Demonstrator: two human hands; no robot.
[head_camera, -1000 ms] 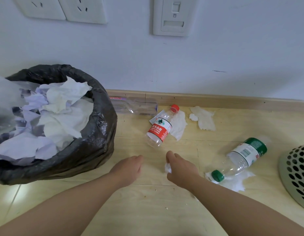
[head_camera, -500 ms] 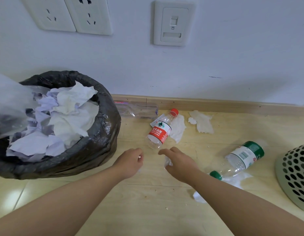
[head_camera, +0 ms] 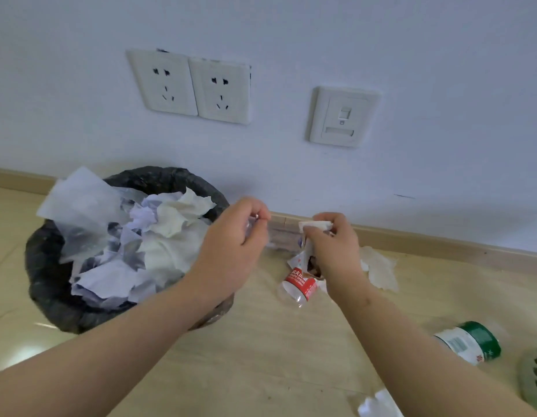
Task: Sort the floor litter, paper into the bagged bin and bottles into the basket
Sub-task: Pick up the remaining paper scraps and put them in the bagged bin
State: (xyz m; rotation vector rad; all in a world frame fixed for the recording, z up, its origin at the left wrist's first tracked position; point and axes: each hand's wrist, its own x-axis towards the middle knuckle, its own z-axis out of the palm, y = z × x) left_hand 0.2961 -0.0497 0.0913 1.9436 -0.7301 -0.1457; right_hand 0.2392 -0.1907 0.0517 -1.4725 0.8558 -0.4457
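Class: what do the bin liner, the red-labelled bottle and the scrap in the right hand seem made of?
Bin liner: probably thin black plastic film, wrinkled with a faint sheen. Red-labelled bottle: clear plastic, see-through at the base, glossy label. Scrap pinched by the right hand: likely soft tissue paper, white, matt, creased.

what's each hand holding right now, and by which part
The right hand pinches a white paper scrap by its lower part; the top sticks out above the fingers. The left hand has curled fingers; whether they hold anything cannot be told.
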